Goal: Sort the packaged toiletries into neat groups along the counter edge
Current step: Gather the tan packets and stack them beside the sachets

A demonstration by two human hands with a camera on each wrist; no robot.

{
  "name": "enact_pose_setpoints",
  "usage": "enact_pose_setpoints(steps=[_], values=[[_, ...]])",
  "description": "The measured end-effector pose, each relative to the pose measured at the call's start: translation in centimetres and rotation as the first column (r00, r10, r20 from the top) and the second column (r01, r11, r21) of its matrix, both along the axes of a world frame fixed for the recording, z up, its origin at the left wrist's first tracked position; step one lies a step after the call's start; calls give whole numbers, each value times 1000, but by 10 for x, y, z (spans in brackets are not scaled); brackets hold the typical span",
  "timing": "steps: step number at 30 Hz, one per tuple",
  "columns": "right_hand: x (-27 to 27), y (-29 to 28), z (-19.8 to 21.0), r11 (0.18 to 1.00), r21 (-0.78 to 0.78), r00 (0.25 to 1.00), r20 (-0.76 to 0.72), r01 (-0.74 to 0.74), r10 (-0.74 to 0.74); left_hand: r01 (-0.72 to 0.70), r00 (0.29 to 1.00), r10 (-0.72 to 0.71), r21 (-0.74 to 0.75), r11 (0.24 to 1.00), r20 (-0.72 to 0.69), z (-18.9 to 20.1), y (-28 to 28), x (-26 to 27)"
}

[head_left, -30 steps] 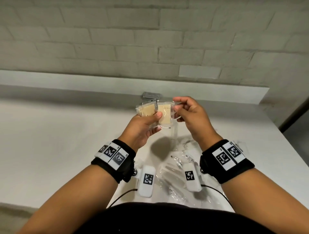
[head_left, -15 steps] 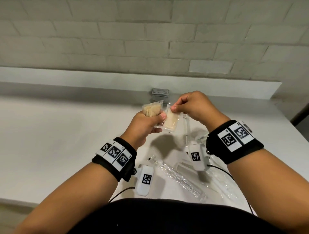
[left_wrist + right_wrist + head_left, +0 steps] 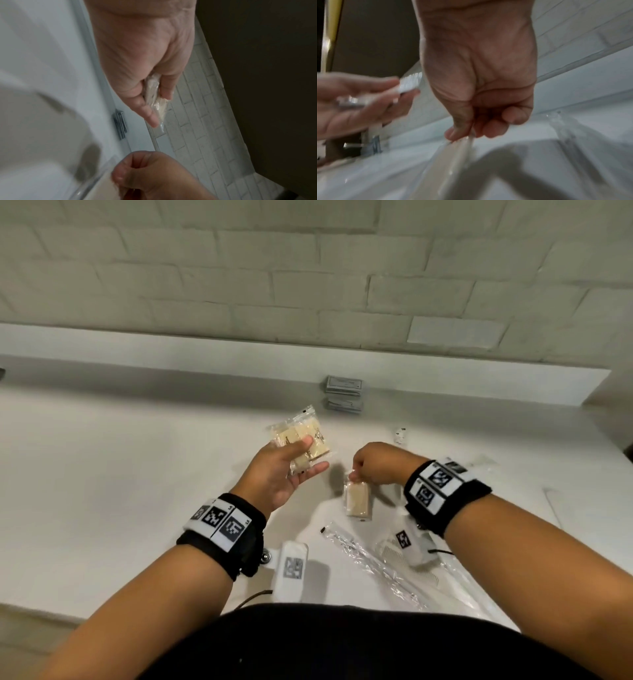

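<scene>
My left hand (image 3: 301,455) holds a small fanned bunch of clear-wrapped beige soap packets (image 3: 303,436) above the white counter (image 3: 102,474), thumb pressing on top; the left wrist view shows the packets (image 3: 157,100) edge-on between thumb and fingers. My right hand (image 3: 358,474) pinches the top seam of one more wrapped beige soap packet (image 3: 358,501), which hangs down just over the counter. In the right wrist view the thumb and curled fingers (image 3: 471,131) pinch that wrapper's edge (image 3: 453,152).
A stack of grey flat sachets (image 3: 343,393) lies by the back ledge. Long clear-wrapped items (image 3: 373,566) and a wrapped comb (image 3: 394,549) lie near the front edge under my right wrist. A small white item (image 3: 400,434) sits beyond my right hand. A brick wall stands behind.
My right hand has pulled one soap packet away from the bunch and carried it down and right toward the counter. My left hand keeps the remaining packets raised.
</scene>
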State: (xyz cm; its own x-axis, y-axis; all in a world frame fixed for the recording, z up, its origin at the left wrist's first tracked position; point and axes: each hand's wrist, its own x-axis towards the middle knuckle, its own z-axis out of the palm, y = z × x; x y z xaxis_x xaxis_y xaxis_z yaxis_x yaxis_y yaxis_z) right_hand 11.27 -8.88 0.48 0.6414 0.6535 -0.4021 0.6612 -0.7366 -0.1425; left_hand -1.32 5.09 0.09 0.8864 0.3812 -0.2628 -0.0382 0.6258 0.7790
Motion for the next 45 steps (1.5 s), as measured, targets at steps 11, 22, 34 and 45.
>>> enact_pose_setpoints(steps=[11,22,34,45], values=[[-15,16,33,604,686,843,-537,405,45,-92,995,97,143,985,-30,-9,7,15],[-14,10,21,302,856,904,-426,418,-43,41,999,-36,145,989,-34,-2,3,15],[-11,12,38,585,695,888,-450,418,-99,16,995,-38,230,973,90,-1,-2,12],[4,17,66,803,579,979,39,140,-199,38,999,-40,175,984,4,-2,8,9]])
